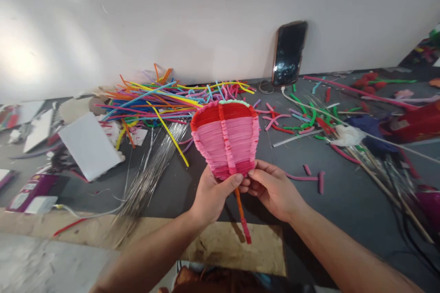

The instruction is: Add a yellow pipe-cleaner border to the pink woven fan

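Note:
A fan-shaped pipe-cleaner piece (209, 139) is held up in front of me, pink across the middle with red bands at top and bottom. A ridge of red and pink runs down its centre, and a stem (241, 213) of orange and red hangs below. My left hand (215, 192) grips the lower left edge, its thumb pressed over the base of the ridge. My right hand (271, 187) pinches the lower right corner between thumb and fingers. Some fingertips of both hands are hidden behind the piece.
Behind the piece lies a heap of coloured pipe cleaners (147, 96), with thin wires (156, 165) beside it. A phone (290, 52) leans on the wall, its white cable (316, 109) running right. Cut green and pink bits, a white box (90, 146) and sticks (385, 187) lie around.

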A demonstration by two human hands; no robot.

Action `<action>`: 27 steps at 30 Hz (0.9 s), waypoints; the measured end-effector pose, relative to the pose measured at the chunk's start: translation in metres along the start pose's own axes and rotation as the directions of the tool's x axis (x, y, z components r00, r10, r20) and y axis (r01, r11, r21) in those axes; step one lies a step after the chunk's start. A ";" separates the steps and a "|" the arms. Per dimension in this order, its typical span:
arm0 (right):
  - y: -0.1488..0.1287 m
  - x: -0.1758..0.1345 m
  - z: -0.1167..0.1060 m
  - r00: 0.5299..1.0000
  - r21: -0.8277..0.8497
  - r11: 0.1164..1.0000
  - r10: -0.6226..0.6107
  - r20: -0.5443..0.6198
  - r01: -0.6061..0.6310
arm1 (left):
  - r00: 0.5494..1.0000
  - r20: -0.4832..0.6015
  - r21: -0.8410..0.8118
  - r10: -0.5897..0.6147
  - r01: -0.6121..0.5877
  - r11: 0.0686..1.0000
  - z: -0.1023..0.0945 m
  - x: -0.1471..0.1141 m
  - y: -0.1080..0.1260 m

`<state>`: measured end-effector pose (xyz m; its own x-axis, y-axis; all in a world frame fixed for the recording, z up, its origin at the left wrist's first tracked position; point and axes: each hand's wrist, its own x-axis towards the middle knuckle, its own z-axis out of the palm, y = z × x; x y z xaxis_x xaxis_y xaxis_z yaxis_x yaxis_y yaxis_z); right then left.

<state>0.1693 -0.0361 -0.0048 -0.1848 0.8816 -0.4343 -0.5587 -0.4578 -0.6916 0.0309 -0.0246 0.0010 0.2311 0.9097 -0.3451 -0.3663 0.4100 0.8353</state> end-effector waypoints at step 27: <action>-0.007 0.002 -0.012 0.985 -0.430 0.887 -0.166 0.044 0.169 | 0.999 0.012 -0.057 -0.033 0.034 0.998 -0.005 0.003 0.010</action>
<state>0.1824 -0.0331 -0.0076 -0.1250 0.9495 -0.2877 -0.1794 -0.3068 -0.9347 0.0235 -0.0170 0.0061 0.2540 0.8946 -0.3677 -0.4086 0.4438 0.7975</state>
